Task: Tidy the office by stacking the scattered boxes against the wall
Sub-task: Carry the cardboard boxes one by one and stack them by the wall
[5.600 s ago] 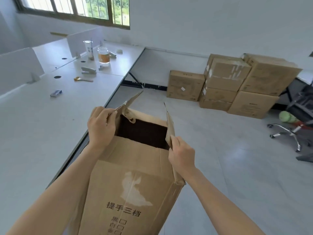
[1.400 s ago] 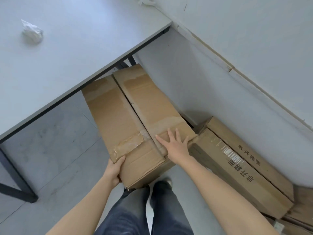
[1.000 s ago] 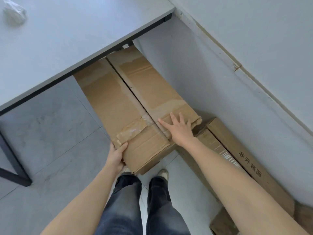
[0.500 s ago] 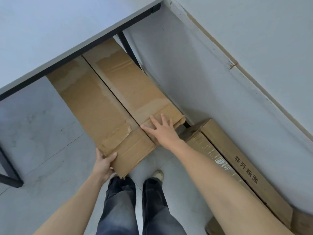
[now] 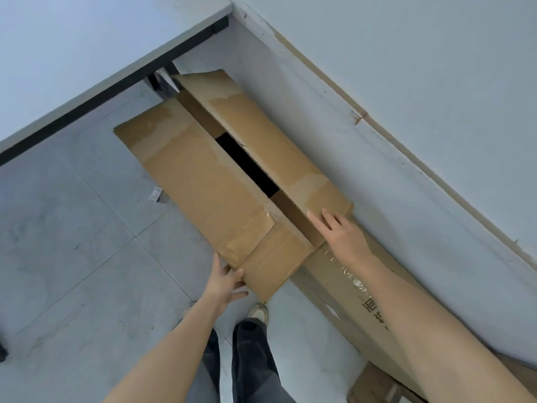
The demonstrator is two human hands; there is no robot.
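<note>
A long brown cardboard box (image 5: 203,181) lies against the grey wall (image 5: 377,141), its far end under the desk. Its top flaps gape, showing a dark gap (image 5: 247,161) between them. My left hand (image 5: 225,282) touches the box's near left corner with fingers spread and relaxed. My right hand (image 5: 341,232) lies flat with straight fingers at the near end of the right flap (image 5: 261,126). A second long box (image 5: 357,289) with printed characters lies along the wall, partly under my right forearm.
The white desk top (image 5: 87,39) with a black frame edge (image 5: 116,91) overhangs at the upper left. A small white scrap (image 5: 155,195) lies on the tiled floor (image 5: 72,242). My shoe (image 5: 258,311) and trouser legs are below the box. Another cardboard piece (image 5: 374,385) shows at bottom right.
The box has gone down and toward the wall, and its flaps have parted to show a dark gap. My left hand now touches the corner loosely instead of gripping it.
</note>
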